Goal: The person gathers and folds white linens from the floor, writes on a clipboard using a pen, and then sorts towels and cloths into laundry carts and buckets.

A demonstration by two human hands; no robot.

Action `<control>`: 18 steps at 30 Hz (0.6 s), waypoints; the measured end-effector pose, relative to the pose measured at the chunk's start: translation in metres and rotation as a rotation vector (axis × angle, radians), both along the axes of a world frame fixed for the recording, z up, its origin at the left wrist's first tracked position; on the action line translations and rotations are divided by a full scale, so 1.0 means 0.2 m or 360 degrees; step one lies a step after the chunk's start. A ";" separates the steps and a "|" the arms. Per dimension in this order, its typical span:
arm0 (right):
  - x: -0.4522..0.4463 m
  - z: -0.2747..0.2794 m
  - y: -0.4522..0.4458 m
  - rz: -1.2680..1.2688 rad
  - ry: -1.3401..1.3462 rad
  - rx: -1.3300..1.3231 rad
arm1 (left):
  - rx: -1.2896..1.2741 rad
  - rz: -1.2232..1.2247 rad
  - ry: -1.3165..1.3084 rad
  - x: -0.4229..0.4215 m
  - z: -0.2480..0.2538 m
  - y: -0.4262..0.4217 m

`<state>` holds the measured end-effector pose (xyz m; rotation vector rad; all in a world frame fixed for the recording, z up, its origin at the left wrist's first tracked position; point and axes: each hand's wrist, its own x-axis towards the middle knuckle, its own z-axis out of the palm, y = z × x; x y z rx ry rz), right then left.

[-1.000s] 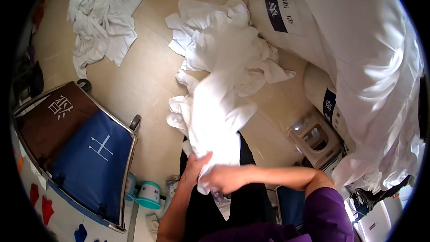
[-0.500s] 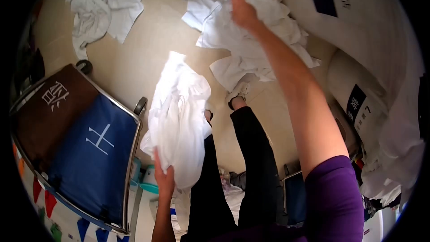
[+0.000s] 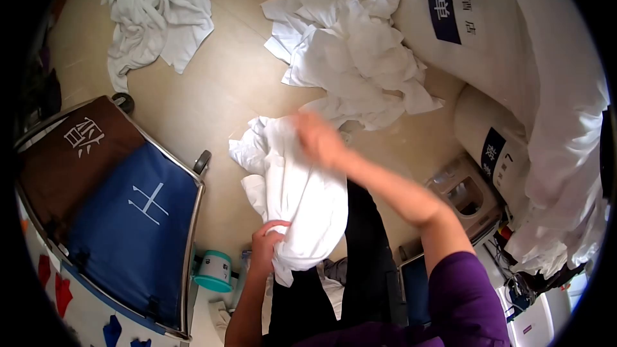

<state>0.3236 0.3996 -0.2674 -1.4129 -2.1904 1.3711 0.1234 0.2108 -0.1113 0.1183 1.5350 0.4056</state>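
My left hand (image 3: 265, 247) grips the near edge of a bundled white cloth (image 3: 305, 209), with the thumb and fingers closed on it. The bundle hangs in front of my legs. Over its upper right part is my right hand (image 3: 315, 138), smeared by motion, so its fingers are unclear. Just beyond the bundle, a loose heap of white cloths (image 3: 360, 51) lies crumpled on the tiled floor.
A second pile of white cloth (image 3: 157, 13) lies at the upper left. A cart with brown and blue bags (image 3: 138, 218) stands at left. Large white labelled sacks (image 3: 479, 45) line the right, near a beige plastic box (image 3: 466, 193). A teal bucket (image 3: 214, 271) is at lower left.
Half a second ago my right hand was stretched over the floor heap; it has come back to the held bundle. The bundle has shifted right with my left hand still gripping it.
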 end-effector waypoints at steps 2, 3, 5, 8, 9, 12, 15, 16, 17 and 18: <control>-0.02 -0.25 0.42 -0.0298 -0.0698 0.0645 | -0.0122 -0.0025 0.0101 0.01 0.03 0.02; 0.01 -0.34 0.62 -0.0330 -0.0844 0.0842 | -0.0134 -0.0018 0.0113 0.01 0.01 0.00; 0.13 -0.66 0.91 -0.0205 -0.0979 0.1094 | -0.0281 0.0123 0.0100 -0.01 -0.01 -0.09; 0.27 -0.78 1.08 0.0149 -0.1180 0.0055 | -0.0266 0.0201 0.0161 0.02 -0.01 -0.08; 0.30 -0.87 1.01 0.0040 -0.0964 0.0075 | -0.0176 0.0190 0.0196 0.03 0.00 -0.06; 0.28 -0.90 0.49 -0.0228 -0.0505 0.0018 | -0.0100 0.0053 0.0116 0.01 -0.06 -0.12; 0.09 -0.08 -0.11 -0.0073 0.0000 -0.0901 | -0.0442 0.0735 -0.0212 0.06 -0.08 0.01; 0.05 0.06 -0.40 0.0003 0.0446 -0.0923 | -0.0458 0.0865 -0.0338 0.08 -0.07 0.09; -0.02 0.27 -0.57 0.0093 0.0982 -0.1166 | -0.0481 0.0993 -0.0462 0.10 -0.05 0.17; -0.07 0.57 -0.56 0.0434 0.1122 -0.1323 | -0.0374 0.0915 -0.0458 0.13 -0.02 0.23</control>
